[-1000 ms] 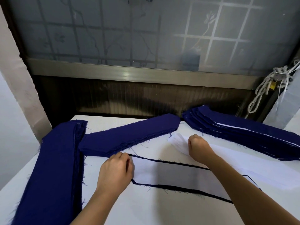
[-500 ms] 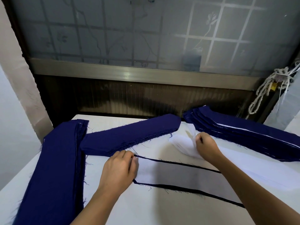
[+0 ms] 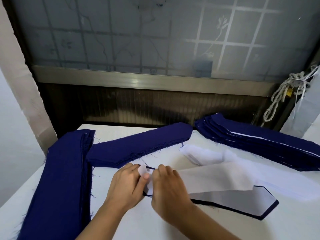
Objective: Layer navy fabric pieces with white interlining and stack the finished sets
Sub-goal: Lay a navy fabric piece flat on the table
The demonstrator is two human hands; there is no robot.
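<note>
We are pinching the left end of a white interlining strip (image 3: 216, 181) with the left hand (image 3: 128, 186) and the right hand (image 3: 166, 193). We judge this is squaring it to the end of the navy piece (image 3: 242, 202) lying beneath on the table (image 3: 121, 227). The interlining pile (image 3: 204, 155) is sitting just behind, and the finished stack (image 3: 259, 144) is lying beyond it on the right, both handy.

Both bare forearms reach in from the near edge and meet at the middle. The left grip (image 3: 126, 186) lies back-up, thumb and fingers pinching the end of a thin white interlining strip (image 3: 216, 181). The right grip (image 3: 168, 193) sits just beside it, knuckles up, fingers curled down on the same strip.
</note>
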